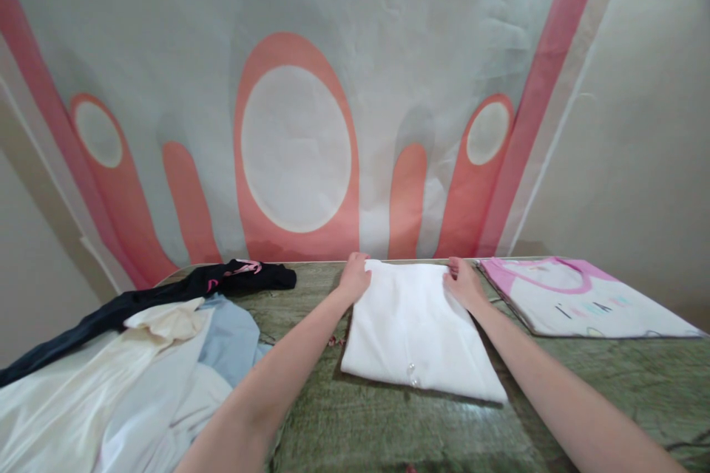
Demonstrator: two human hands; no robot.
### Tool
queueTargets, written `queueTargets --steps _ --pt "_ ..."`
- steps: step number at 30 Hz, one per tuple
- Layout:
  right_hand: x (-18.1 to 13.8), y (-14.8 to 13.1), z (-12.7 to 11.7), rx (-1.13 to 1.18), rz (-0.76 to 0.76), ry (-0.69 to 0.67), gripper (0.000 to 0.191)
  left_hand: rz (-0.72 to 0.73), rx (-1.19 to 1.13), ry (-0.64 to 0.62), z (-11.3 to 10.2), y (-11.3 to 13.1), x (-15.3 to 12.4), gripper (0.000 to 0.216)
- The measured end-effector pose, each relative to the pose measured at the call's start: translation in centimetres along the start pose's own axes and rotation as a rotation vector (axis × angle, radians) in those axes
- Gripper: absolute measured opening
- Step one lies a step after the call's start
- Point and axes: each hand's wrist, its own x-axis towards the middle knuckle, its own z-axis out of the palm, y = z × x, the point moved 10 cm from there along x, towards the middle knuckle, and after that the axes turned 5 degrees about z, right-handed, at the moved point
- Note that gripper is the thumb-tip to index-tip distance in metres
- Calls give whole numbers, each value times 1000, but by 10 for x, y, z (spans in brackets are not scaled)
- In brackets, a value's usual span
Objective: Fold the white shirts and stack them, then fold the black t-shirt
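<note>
A white folded garment (413, 325) lies flat in front of me, with small shiny buttons or beads near its front edge. My left hand (355, 279) grips its far left corner, fingers curled over the edge. At the far right corner my right hand (464, 284) is closed on the same garment, thumb toward the middle. The fingertips of both hands are partly hidden behind the fabric's far edge.
A loose heap of white and cream clothes (111, 399) lies at the left, with a light blue piece (230, 332) and a black garment (183, 288) behind it. A folded pink-and-white shirt (593, 303) lies on the green cloth-covered table (344, 429) at right. A printed wall hanging (382, 37) rises behind.
</note>
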Motion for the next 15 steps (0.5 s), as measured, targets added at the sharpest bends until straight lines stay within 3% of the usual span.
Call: queueTargets --steps 3,9,12,15 --pt "-1 -5 -1 -44 -44 4 42 118 47 -91 18 28 -14 41" --pt "-10 -18 19 -82 -133 -118 35 325 215 -480 70 66 -46 58" --pt "-14 -18 23 -81 -115 -144 34 340 243 -510 70 68 -49 58" --pt "-13 -13 16 -61 -71 -126 42 288 191 -384 49 59 -42 56"
